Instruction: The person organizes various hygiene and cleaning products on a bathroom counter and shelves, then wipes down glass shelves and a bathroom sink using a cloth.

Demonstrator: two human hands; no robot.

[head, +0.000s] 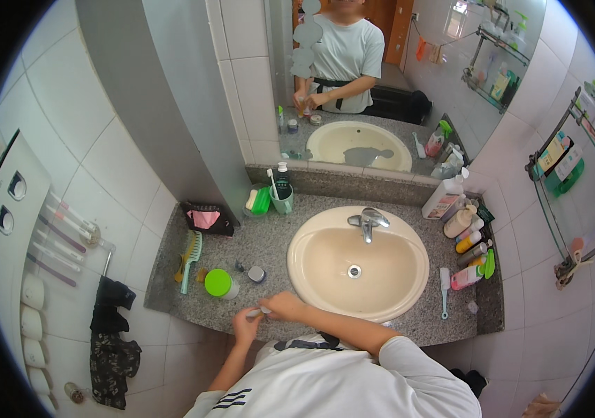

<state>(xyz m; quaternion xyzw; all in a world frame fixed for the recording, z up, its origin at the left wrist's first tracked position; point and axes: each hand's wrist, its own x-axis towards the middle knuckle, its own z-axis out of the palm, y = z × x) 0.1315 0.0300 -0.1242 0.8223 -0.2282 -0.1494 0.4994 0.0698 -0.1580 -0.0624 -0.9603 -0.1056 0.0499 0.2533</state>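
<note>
My left hand [245, 327] grips a small pale container [253, 314] at the front edge of the counter, left of the basin. Coming across from the right, my right hand [284, 306] has its fingers closed on a small white piece [265, 309] right beside that container. Whether the two pieces are joined cannot be made out. Just behind my hands stand a jar with a bright green lid [218, 283] and a smaller jar with a pale lid [256, 274]. The mirror [407, 68] also reflects both hands meeting around small objects.
A cream basin [308, 261] with a chrome faucet [367, 222] is set in the granite counter [271, 240]. Several bottles [459, 222] and a brush [444, 292] line the right side. At the left lie a comb [191, 261], a green soap box [261, 201] and a toothbrush cup [281, 201].
</note>
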